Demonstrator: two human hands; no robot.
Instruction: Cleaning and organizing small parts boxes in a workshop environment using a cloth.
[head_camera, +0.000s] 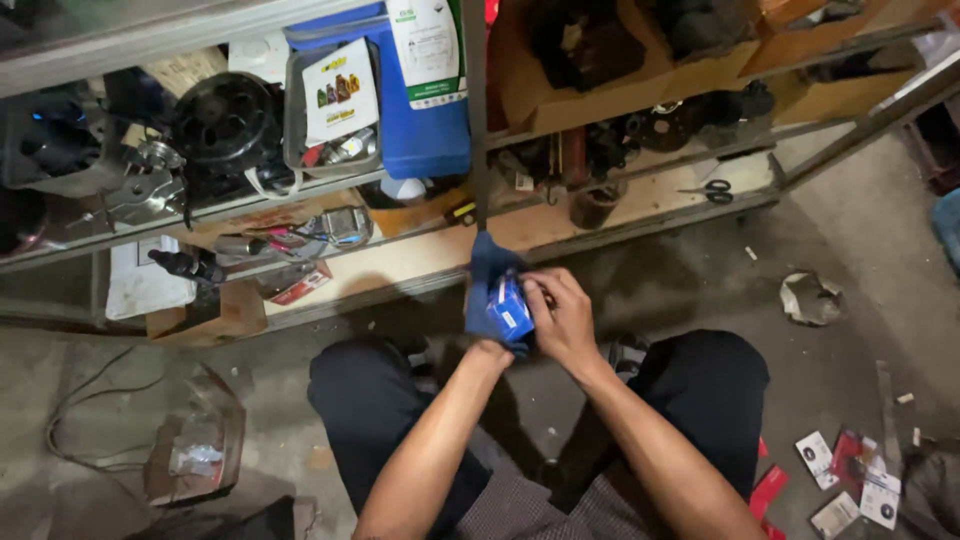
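Note:
I am crouched on a concrete floor in front of a low metal shelf rack (620, 225). Both hands meet over a small blue cardboard box (509, 306) with its flap (487, 255) standing open upward. My left hand (490, 350) is mostly hidden under and behind the box, holding it from below. My right hand (562, 318) wraps the box's right side, fingers curled at its open top. What is inside the box is hidden.
The shelves hold a blue jug (420, 100), black round engine parts (225, 120), metal parts, cardboard boxes and scissors (715, 190). On the floor lie crumpled paper (810, 298), small printed packets (850, 480), an open carton (195, 450) and a cable (80, 420).

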